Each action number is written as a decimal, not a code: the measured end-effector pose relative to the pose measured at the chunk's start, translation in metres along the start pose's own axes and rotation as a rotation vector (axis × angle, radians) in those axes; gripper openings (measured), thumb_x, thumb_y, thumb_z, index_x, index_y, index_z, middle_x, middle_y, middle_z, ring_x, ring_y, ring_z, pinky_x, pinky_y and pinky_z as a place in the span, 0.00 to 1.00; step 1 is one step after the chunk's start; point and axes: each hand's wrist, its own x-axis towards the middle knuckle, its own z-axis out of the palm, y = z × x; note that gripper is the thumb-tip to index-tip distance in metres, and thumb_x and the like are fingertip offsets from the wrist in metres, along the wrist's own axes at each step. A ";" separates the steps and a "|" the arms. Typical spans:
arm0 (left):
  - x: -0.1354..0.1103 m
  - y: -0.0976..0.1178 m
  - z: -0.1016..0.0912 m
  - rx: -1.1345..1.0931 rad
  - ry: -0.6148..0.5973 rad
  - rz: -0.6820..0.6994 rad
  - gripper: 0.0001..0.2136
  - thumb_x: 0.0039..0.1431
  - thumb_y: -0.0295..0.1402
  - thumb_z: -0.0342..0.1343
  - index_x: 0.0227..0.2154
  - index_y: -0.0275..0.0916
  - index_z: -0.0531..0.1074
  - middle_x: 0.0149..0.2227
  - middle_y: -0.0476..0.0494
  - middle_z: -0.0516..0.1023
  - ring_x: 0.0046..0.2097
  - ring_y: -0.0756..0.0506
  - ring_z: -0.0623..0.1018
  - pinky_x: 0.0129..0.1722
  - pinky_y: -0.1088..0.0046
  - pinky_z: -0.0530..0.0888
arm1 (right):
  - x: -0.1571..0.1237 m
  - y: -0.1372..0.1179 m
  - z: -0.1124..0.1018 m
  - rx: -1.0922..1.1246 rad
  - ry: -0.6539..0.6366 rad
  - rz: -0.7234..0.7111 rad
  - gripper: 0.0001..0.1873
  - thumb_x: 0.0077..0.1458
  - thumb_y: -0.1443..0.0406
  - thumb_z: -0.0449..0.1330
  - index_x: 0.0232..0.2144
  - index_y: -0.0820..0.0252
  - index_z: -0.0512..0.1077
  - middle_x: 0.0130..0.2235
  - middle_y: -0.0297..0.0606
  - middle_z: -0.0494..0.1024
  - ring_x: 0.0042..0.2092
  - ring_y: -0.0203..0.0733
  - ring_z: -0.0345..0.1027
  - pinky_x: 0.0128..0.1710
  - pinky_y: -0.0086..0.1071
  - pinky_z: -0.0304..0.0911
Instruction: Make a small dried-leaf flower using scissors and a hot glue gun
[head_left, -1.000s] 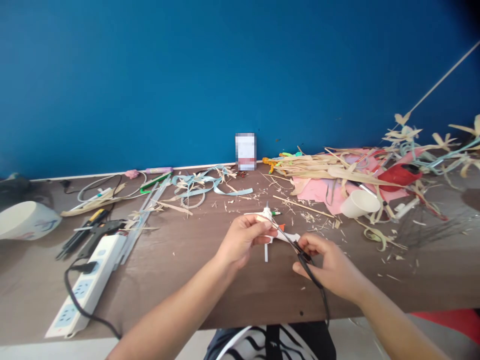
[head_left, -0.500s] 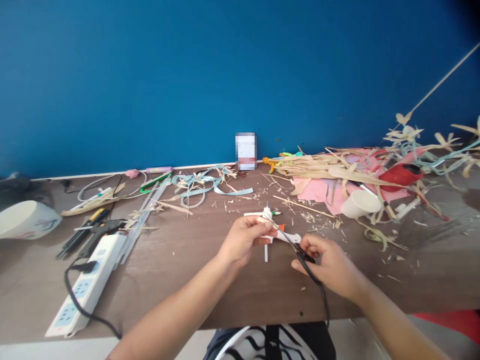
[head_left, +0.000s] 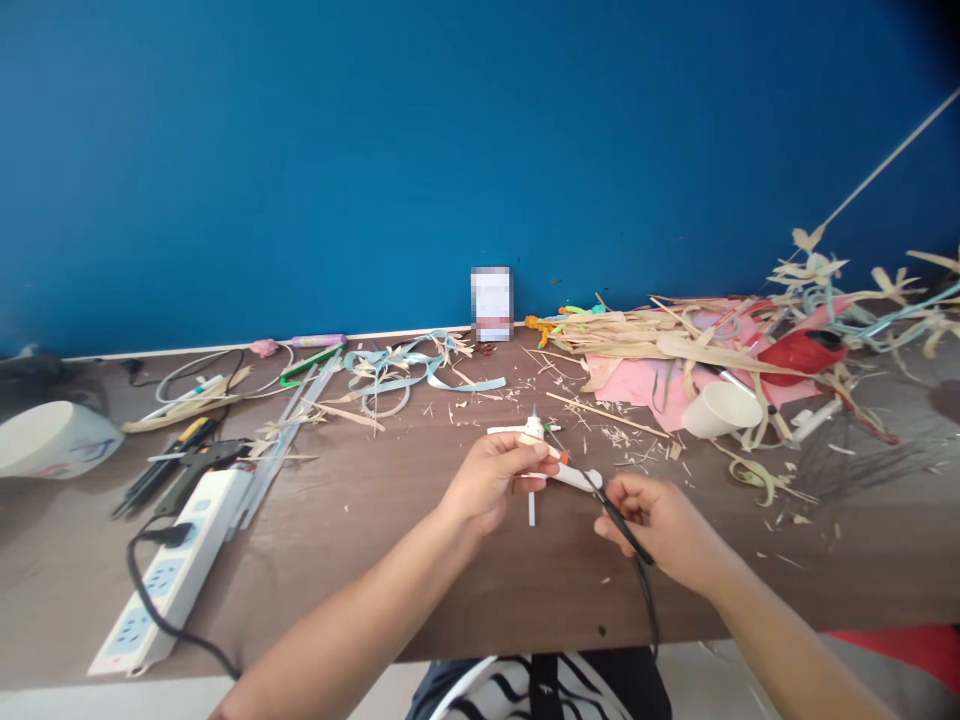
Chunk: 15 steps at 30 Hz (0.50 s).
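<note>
My left hand (head_left: 499, 478) is closed in a pinch on a small pale strip (head_left: 529, 442), which looks like dried husk or leaf. Black-handled scissors (head_left: 626, 528) are held in my right hand (head_left: 664, 515), the fingers curled at the handles. Their blades point up and left toward my left fingertips, and the tips are hard to make out. On the table just beyond both hands lies a white glue gun (head_left: 576, 477), nozzle facing away from me and partly hidden by my left hand. A black cord runs off the table's front edge under my right hand.
At left are a white power strip (head_left: 169, 585), a black glue gun (head_left: 206, 465), clear glue sticks (head_left: 289, 445) and a white bowl (head_left: 56, 440). Blue ribbon (head_left: 405, 365) lies behind. To the right, pale strips (head_left: 637, 335), pink paper (head_left: 626, 385) and a cup (head_left: 721, 410) form a pile.
My right hand has shifted slightly right, and the scissors have turned, their blades drawn back from the strip in my left hand. My left hand stays nearly in place.
</note>
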 end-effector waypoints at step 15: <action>0.008 0.035 -0.014 0.266 -0.151 -0.189 0.06 0.39 0.30 0.62 0.21 0.33 0.74 0.26 0.40 0.79 0.29 0.48 0.77 0.25 0.80 0.71 | -0.010 -0.007 -0.045 -0.079 -0.300 0.136 0.14 0.41 0.61 0.61 0.18 0.58 0.58 0.13 0.24 0.62 0.16 0.28 0.52 0.16 0.23 0.44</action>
